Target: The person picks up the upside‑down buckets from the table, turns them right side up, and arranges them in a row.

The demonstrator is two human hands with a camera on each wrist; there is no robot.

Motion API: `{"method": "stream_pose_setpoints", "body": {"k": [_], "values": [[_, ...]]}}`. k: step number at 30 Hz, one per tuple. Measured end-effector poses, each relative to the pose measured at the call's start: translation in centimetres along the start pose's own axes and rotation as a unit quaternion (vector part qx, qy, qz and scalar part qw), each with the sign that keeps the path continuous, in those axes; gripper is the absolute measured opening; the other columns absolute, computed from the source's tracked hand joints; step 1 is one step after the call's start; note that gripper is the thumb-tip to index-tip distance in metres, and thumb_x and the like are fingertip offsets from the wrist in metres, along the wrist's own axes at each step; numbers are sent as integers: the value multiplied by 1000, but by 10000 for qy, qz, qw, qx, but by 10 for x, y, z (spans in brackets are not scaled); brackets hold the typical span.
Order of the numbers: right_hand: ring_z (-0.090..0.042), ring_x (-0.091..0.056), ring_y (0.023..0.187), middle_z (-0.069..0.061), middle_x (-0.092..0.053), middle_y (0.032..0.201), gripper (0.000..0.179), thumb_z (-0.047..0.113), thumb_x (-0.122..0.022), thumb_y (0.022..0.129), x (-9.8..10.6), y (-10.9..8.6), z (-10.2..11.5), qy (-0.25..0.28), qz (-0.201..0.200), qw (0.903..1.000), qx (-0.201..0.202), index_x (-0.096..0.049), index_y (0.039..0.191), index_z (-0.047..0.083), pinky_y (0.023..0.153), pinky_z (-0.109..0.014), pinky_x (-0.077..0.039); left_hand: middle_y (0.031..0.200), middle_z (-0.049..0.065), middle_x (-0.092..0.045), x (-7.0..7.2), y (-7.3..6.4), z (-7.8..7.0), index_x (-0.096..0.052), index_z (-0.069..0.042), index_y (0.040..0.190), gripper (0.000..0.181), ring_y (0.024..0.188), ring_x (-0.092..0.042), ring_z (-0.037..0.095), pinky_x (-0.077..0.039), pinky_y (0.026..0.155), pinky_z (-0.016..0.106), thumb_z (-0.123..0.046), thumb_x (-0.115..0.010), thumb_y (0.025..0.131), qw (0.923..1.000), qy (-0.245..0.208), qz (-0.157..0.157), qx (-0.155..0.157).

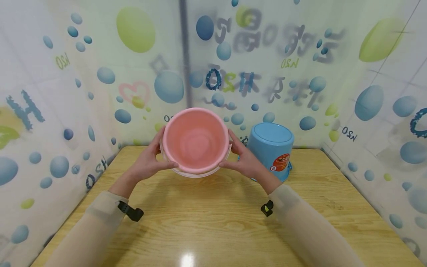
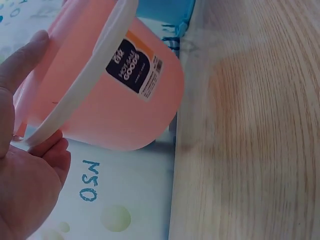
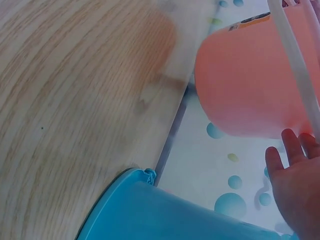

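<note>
A pink bucket (image 1: pixel 197 141) is held up above the table, tilted so its open mouth and bare inside face me. My left hand (image 1: pixel 148 161) grips one side of it, thumb on the front of the rim and fingers round the outer wall. On the opposite side my right hand (image 1: pixel 245 159) grips it the same way. A white handle (image 2: pixel 82 87) hangs across the bucket's outside, just below the rim in the head view. The left wrist view shows a dark label (image 2: pixel 131 66) on the bucket's wall.
A blue bucket (image 1: pixel 265 148) stands upside down on the wooden table (image 1: pixel 207 218), right behind my right hand, a red sticker on its side. Curtains (image 1: pixel 217 66) printed with blue and green spots close in the back and both sides.
</note>
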State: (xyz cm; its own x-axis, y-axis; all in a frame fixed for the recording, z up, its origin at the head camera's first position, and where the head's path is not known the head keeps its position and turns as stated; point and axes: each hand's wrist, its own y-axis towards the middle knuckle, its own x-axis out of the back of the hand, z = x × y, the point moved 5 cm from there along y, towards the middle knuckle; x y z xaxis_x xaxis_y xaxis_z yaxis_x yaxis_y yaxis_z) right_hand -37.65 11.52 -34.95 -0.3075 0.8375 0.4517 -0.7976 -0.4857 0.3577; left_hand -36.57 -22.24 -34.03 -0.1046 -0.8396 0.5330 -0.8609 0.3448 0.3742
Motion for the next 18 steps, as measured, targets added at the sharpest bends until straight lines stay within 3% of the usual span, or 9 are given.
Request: {"method": "stream_pose_setpoints", "body": {"k": [2, 8, 10, 14, 18], "values": [[-39, -40, 163, -5, -29, 183, 117, 12, -87, 96, 1, 0, 1, -33, -8, 9999, 95, -6, 179, 29, 128, -74, -31, 182, 7, -27, 0, 0, -1, -4, -42, 177, 130, 147, -53, 39, -46, 118, 63, -15, -95, 88, 9999, 52, 39, -85], [-38, -47, 159, -12, -41, 176, 115, 14, -86, 97, 3, 0, 0, -8, -57, 10000, 47, -8, 178, 39, 128, -74, -32, 179, 9, -32, 1, 1, -2, -7, -38, 178, 128, 139, -56, 36, -49, 113, 43, -11, -95, 87, 9996, 79, 114, -264], [-38, -47, 159, -13, -43, 176, 113, 16, -86, 98, 4, 0, 1, -13, -73, 10000, 25, -9, 178, 40, 128, -74, -33, 177, 10, -34, 2, 2, -1, -10, -38, 178, 127, 140, -55, 37, -48, 114, 46, -10, -94, 88, 9996, 36, 119, -253], [-38, -49, 158, -12, -46, 174, 110, 18, -84, 100, 4, 0, 2, 48, -81, 9999, -59, -10, 177, 43, 125, -72, -39, 173, 14, -39, 4, 3, -1, -13, -37, 178, 121, 145, -51, 42, -42, 117, 64, -8, -91, 90, 9997, -147, 111, -170], [-39, -52, 155, -16, -52, 169, 105, 16, -81, 102, 4, 0, 3, 193, -84, 9997, -83, -11, 178, 39, 119, -67, -49, 170, 17, -45, 5, 6, -4, -15, -36, 177, 113, 148, -52, 43, -47, 117, 61, -8, -87, 95, 9992, -345, 139, -152]]}}
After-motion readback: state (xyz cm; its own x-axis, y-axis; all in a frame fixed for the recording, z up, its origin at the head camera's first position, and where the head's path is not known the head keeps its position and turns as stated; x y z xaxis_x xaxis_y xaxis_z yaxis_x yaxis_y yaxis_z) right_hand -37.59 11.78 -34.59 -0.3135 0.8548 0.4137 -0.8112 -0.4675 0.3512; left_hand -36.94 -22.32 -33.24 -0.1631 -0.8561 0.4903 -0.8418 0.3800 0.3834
